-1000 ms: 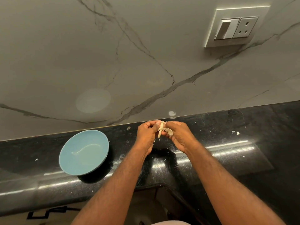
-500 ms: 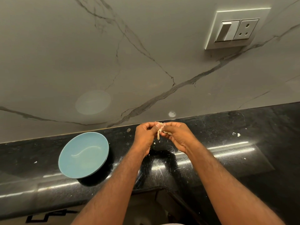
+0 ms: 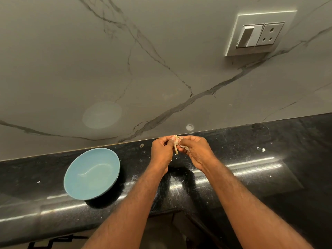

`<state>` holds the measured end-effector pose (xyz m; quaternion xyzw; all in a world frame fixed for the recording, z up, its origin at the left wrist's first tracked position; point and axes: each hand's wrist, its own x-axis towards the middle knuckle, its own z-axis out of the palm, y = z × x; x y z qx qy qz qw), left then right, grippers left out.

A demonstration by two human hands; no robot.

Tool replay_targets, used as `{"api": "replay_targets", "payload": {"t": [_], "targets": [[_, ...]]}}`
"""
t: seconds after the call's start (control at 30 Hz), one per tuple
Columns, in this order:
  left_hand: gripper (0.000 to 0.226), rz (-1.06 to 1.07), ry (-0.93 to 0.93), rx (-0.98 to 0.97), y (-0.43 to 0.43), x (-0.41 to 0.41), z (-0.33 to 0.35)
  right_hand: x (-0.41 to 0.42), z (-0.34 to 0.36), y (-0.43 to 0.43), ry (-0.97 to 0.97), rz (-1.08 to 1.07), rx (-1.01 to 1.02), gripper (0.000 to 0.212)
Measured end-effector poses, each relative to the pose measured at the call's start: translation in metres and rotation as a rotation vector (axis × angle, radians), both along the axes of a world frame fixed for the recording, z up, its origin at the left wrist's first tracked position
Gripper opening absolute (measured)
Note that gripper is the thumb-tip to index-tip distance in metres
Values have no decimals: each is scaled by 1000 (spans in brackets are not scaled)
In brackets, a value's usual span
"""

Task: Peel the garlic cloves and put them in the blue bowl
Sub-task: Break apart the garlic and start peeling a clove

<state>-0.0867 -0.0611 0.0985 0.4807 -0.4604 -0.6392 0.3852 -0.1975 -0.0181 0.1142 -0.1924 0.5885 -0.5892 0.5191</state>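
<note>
Head view showed left hand (image 3: 161, 152) and right hand (image 3: 196, 152) pinching one garlic clove (image 3: 177, 146) near the back edge of the counter (image 3: 269, 187), probably to pull its skin apart

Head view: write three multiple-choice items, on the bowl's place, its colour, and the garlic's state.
1. Where is the bowl?
A. on the counter, left of the left hand
B. in a sink
C. on a shelf

2. What colour is the bowl?
A. red
B. blue
C. white

3. How is the garlic held?
A. lying in the bowl
B. loose on the counter
C. pinched between the left hand and right hand

Answers: 1 A, it stands on the black counter; 2 B, it is light blue; 3 C, both hands' fingertips meet on it.
</note>
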Motion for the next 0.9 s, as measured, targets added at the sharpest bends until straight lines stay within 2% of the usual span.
{"api": "replay_targets", "payload": {"t": [0.13, 0.3, 0.47, 0.6, 0.9], "targets": [[15, -78, 86, 81, -3, 5, 2, -1, 1, 0, -21, -9, -20, 10], [15, -143, 55, 38, -6, 10, 5, -4, -1, -1, -21, 28, -9, 8], [17, -192, -11, -59, -7, 13, 7, -8, -1, 0, 14, 108, -20, 8], [22, -196, -85, -145, -6, 13, 11, -11, 0, -1, 28, 96, -17, 5], [24, -282, -236, -258, -14, 15, 8, -12, 1, -3, -95, 78, 31, 7]]}}
